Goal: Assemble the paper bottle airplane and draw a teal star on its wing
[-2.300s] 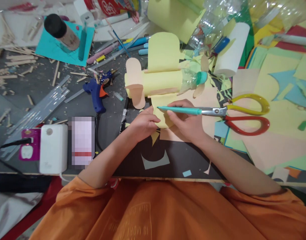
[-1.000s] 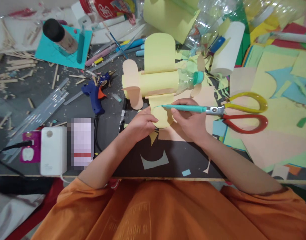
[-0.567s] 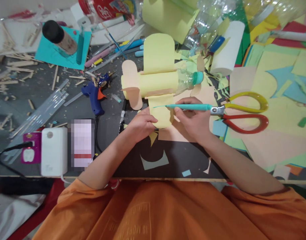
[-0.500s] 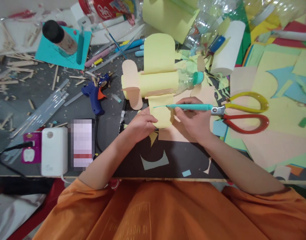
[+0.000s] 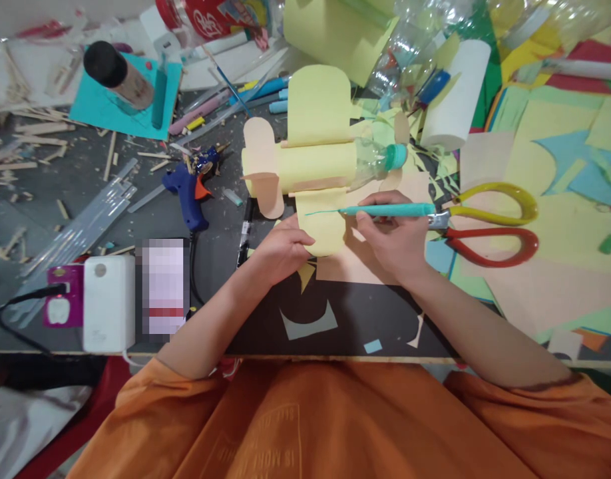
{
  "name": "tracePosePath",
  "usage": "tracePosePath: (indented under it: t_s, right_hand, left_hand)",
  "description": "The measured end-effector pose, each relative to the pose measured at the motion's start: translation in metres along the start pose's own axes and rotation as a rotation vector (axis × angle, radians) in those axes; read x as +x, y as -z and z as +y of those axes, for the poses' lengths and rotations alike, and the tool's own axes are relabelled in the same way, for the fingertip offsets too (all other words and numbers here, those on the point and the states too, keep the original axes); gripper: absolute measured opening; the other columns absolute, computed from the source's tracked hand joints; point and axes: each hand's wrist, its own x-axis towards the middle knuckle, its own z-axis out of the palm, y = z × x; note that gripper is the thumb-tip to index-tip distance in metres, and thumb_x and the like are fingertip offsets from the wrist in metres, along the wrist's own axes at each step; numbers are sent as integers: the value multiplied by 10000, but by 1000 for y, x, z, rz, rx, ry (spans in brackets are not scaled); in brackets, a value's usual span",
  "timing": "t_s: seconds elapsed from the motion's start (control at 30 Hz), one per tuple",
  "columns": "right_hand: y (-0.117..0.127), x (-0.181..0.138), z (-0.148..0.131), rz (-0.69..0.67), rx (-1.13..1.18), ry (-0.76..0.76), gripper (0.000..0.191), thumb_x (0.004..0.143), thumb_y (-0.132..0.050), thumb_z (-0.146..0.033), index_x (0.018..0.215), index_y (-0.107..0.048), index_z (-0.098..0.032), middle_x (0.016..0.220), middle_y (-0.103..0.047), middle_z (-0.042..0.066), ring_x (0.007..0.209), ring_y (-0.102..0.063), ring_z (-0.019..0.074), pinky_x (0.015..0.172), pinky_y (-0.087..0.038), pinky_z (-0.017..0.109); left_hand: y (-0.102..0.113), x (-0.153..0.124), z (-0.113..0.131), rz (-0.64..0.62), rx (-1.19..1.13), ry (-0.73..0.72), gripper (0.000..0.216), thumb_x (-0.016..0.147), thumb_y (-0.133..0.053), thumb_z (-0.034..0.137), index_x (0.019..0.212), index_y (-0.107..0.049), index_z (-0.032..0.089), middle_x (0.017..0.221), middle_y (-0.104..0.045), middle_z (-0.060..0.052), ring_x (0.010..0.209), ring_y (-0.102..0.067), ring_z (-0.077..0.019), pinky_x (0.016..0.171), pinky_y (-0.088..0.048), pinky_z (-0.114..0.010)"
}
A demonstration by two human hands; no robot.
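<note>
A paper aeroplane model (image 5: 310, 163) with a yellow tube body, yellow wings and peach tail lies on the table, a clear bottle neck with a teal cap (image 5: 396, 157) at its nose. My left hand (image 5: 281, 247) presses, fingers curled, on the edge of the near yellow wing (image 5: 323, 226). My right hand (image 5: 391, 238) grips a teal pen (image 5: 385, 210) whose thin tip lies on that wing, a teal line drawn across it.
Yellow and red scissors (image 5: 485, 225) lie just right of my right hand on coloured paper sheets. A blue glue gun (image 5: 190, 193) and glue sticks (image 5: 80, 226) lie left, a white adapter (image 5: 108, 303) at the near edge. A white roll (image 5: 458, 93) and plastic bottles stand behind.
My right hand has slid to the right with the pen, its tip moving along the wing and leaving a teal line. My left hand has stayed on the wing.
</note>
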Motion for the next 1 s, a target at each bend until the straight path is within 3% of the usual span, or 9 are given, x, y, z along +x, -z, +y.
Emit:
tracePosePath:
  t_s: [0.13,0.3,0.53,0.77,1.0]
  right_hand:
    - [2,0,0,47,-15,41,44,835,-625,-280,835,-589,-254,765,-663,9,696,-643,190,647,-563,371]
    - [6,1,-8,150,75,225,175,911,-608,-386,793,-557,-266,699,-598,6,618,-598,180,587,-523,366]
    - [-8,-2,-16,-162,106,185,155,923,-637,-417,902,-696,-275,816,-736,14,775,-700,203,694,-576,384]
    - [-14,-1,-17,-117,106,176,109,906,-683,-363,900,-728,-264,814,-753,8,787,-704,190,704,-569,353]
    - [-12,0,-18,-184,74,146,112,907,-678,-348,920,-740,-255,834,-765,19,815,-707,205,749,-571,380]
  left_hand:
    - [1,-1,0,0,-10,16,551,543,-642,109,1083,-701,206,999,-788,-47,1225,-653,-298,1041,-487,-399]
    - [4,-1,-1,16,-12,17,488,550,-658,107,1023,-709,218,978,-787,-37,1212,-653,-289,1034,-477,-395]
    - [4,-3,0,40,6,30,345,536,-693,118,869,-715,206,959,-776,-17,1193,-655,-279,987,-480,-349]
    - [6,-2,-3,32,36,-17,335,540,-684,104,853,-717,221,985,-772,-13,1206,-640,-265,1001,-474,-342]
    - [6,0,-5,29,65,-46,384,528,-665,107,882,-734,240,1028,-775,-12,1240,-619,-285,1068,-454,-382]
